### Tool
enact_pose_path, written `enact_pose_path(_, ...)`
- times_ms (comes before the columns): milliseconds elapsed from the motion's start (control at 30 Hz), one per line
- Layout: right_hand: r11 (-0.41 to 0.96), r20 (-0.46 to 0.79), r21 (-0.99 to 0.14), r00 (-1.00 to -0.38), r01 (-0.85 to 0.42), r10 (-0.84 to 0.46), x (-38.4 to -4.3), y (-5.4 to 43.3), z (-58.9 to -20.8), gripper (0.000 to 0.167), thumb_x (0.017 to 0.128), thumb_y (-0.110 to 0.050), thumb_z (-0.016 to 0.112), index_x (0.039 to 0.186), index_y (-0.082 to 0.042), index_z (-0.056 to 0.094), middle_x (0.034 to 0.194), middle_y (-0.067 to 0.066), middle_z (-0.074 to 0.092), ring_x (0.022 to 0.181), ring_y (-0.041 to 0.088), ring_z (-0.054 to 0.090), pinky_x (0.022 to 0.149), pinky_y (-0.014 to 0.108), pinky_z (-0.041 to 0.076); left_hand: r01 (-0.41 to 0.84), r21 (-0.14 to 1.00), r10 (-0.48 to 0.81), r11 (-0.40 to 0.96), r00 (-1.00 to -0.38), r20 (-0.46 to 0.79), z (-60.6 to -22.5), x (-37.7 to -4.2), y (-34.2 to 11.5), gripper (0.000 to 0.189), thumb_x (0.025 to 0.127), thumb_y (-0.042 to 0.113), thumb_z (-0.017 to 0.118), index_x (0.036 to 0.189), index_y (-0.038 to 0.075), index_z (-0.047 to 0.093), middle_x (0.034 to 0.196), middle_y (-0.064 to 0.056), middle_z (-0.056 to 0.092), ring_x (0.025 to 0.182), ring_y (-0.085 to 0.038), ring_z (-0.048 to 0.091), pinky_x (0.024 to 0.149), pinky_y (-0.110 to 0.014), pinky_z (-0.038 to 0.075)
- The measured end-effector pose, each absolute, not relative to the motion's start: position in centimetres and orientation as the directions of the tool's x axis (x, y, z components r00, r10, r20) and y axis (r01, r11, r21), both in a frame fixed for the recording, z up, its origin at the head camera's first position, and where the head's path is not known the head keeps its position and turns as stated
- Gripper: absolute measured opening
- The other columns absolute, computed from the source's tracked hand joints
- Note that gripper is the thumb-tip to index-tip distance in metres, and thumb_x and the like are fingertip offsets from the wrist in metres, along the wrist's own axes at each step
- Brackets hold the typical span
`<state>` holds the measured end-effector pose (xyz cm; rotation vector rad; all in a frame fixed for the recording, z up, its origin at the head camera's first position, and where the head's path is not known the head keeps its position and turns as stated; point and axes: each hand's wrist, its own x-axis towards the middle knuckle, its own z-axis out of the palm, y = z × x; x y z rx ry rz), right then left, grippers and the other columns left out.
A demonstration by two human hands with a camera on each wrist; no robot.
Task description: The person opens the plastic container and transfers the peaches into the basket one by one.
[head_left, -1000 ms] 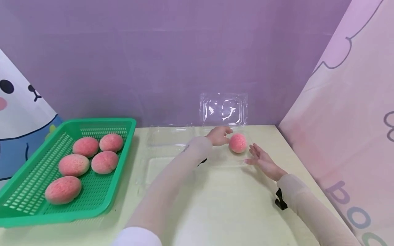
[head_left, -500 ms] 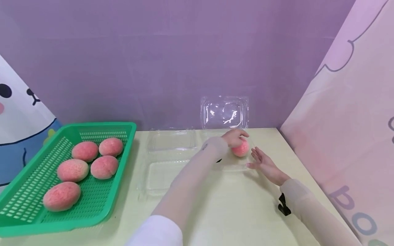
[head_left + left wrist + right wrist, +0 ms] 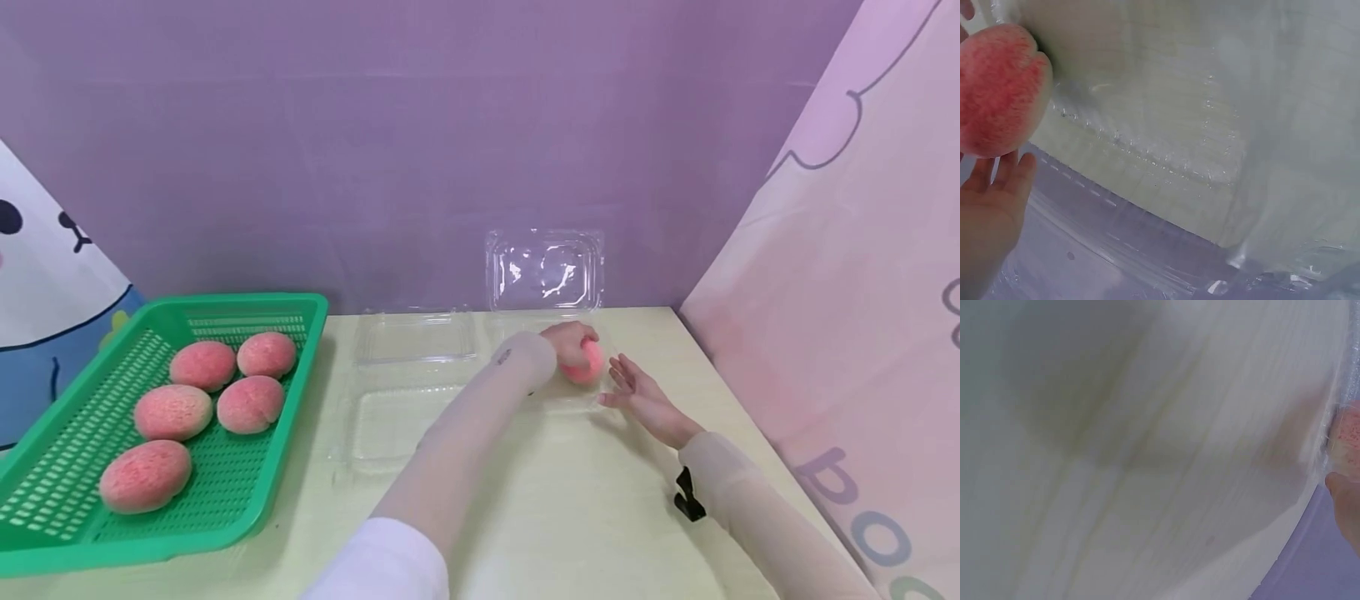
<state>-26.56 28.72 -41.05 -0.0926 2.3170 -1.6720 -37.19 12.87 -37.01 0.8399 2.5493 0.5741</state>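
Observation:
In the head view, my left hand (image 3: 568, 343) reaches over a pink toy-like peach (image 3: 588, 364) and grips it from the left. The left wrist view has the peach (image 3: 1000, 90) between the fingers (image 3: 1013, 178) and the thumb, which barely shows at the top left. Under the peach lies the base of a clear plastic clamshell box, its lid (image 3: 543, 271) standing up at the back. On the right, my right hand (image 3: 647, 400) is held beside the box with fingers spread and relaxed; whether it touches the box wall I cannot tell. The right wrist view catches a fingertip (image 3: 1342, 500) near the peach.
A green plastic basket (image 3: 281, 492) with several pink peaches (image 3: 174, 412) stands on the left of the pale table (image 3: 555, 508). Between basket and hands lies another opened clear clamshell box (image 3: 416, 337). A purple cloth backdrop (image 3: 405, 167) rises behind, a pink one (image 3: 840, 317) at right.
My left hand has moved right and over the peach, closing its fingers round it and covering its left part. The right hand has stayed almost in place.

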Motion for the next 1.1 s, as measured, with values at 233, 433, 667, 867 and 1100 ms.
enact_pose_path(233, 0.318, -0.183, -0.942, -0.959, 0.108, -0.217, -26.5, 28.9, -41.1, 0.095, 0.086, -0.013, 0.061, 0.144, -0.001, -0.014, 0.153, 0.017, -0.003, 0.139, 0.037, 0.002, 0.112, 0.053, 0.009, 0.460, 0.498, 0.635, 0.736, -0.723, -0.271, -38.6, -37.0, 13.4, 0.074, 0.069, 0.025, 0.077, 0.135, 0.026, 0.043, 0.131, 0.005, 0.050, 0.113, -0.013, 0.051, 0.094, -0.033, 0.045)
enact_pose_path(433, 0.315, -0.186, -0.942, -0.960, 0.113, -0.212, -26.5, 29.0, -41.1, 0.096, 0.085, -0.014, 0.062, 0.144, -0.002, -0.013, 0.153, 0.017, -0.003, 0.140, 0.037, 0.002, 0.112, 0.052, 0.009, 0.463, 0.498, 0.641, 0.733, -0.714, -0.281, -39.8, -36.6, 14.0, 0.086, 0.061, 0.023, 0.082, 0.135, 0.031, 0.040, 0.115, 0.006, 0.052, 0.090, -0.009, 0.054, 0.073, -0.025, 0.049)
enact_pose_path(667, 0.299, -0.183, -0.948, -0.959, 0.114, -0.216, -26.6, 28.9, -41.0, 0.096, 0.086, -0.014, 0.061, 0.144, -0.002, -0.014, 0.153, 0.017, -0.004, 0.140, 0.036, 0.002, 0.113, 0.050, 0.010, 0.526, 0.488, 0.666, 0.697, -0.726, -0.168, -41.0, -35.8, 14.1, 0.080, 0.064, 0.039, 0.080, 0.133, 0.029, 0.041, 0.108, 0.005, 0.051, 0.087, -0.009, 0.054, 0.075, -0.026, 0.050)
enact_pose_path(867, 0.280, -0.179, -0.953, -0.961, 0.115, -0.213, -26.7, 28.8, -41.1, 0.096, 0.086, -0.012, 0.061, 0.144, -0.001, -0.014, 0.153, 0.017, -0.004, 0.140, 0.036, 0.002, 0.113, 0.049, 0.010, 0.540, 0.498, 0.674, 0.679, -0.726, -0.132, -41.1, -35.5, 13.9, 0.077, 0.066, 0.040, 0.079, 0.132, 0.027, 0.042, 0.110, 0.003, 0.052, 0.087, -0.009, 0.054, 0.076, -0.026, 0.050)
enact_pose_path(1100, 0.272, -0.180, -0.955, -0.961, 0.120, -0.209, -26.6, 28.6, -41.1, 0.095, 0.085, -0.011, 0.061, 0.144, -0.001, -0.014, 0.153, 0.018, -0.004, 0.140, 0.036, 0.001, 0.113, 0.049, 0.010, 0.552, 0.504, 0.680, 0.664, -0.726, -0.100, -41.2, -35.3, 13.5, 0.075, 0.068, 0.040, 0.077, 0.132, 0.024, 0.043, 0.112, 0.002, 0.052, 0.089, -0.009, 0.054, 0.078, -0.025, 0.049)
